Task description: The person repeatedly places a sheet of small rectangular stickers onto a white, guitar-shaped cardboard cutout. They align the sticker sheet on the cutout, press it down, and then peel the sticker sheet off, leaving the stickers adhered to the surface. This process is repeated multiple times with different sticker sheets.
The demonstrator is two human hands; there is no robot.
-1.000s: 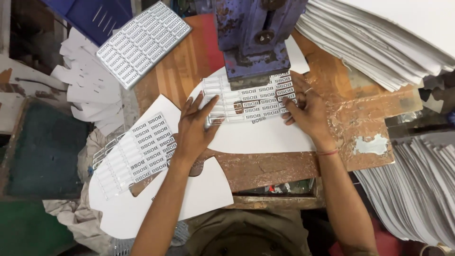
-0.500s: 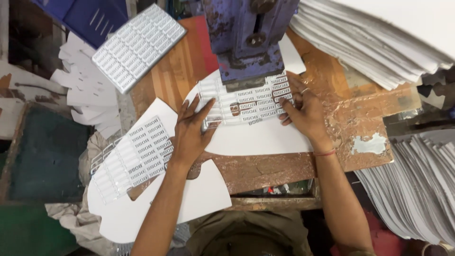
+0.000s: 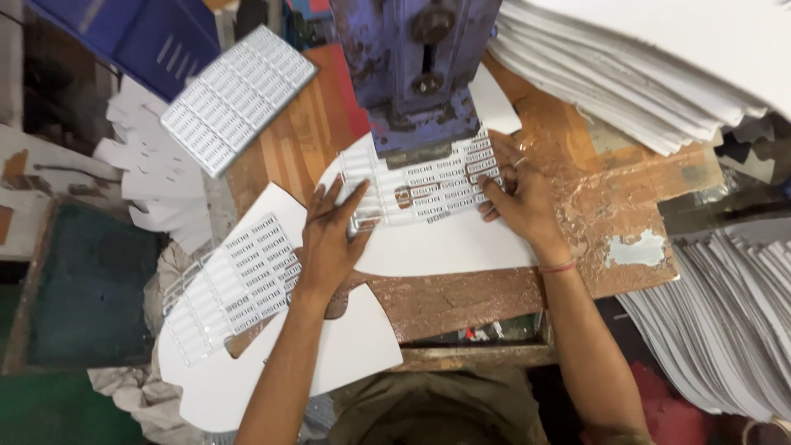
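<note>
A grey tray of small labels (image 3: 237,97) lies tilted on the wooden worktop (image 3: 297,144) at upper left, beside loose white cut shapes (image 3: 152,185). Tall stacks of white sheets (image 3: 659,66) fill the upper right, and another stack (image 3: 717,321) sits lower right. A blue panel (image 3: 140,33) shows top left.

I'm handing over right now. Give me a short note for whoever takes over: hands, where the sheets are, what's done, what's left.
Left hand presses flat on the label sheet under the blue press; right hand steadies its right edge. Neither grips anything.
Another label sheet lies at the left on white card, and a third lies further back.
Done: sheet positioned beneath the press head.
Left: cannot tell how much of it is punched.
</note>
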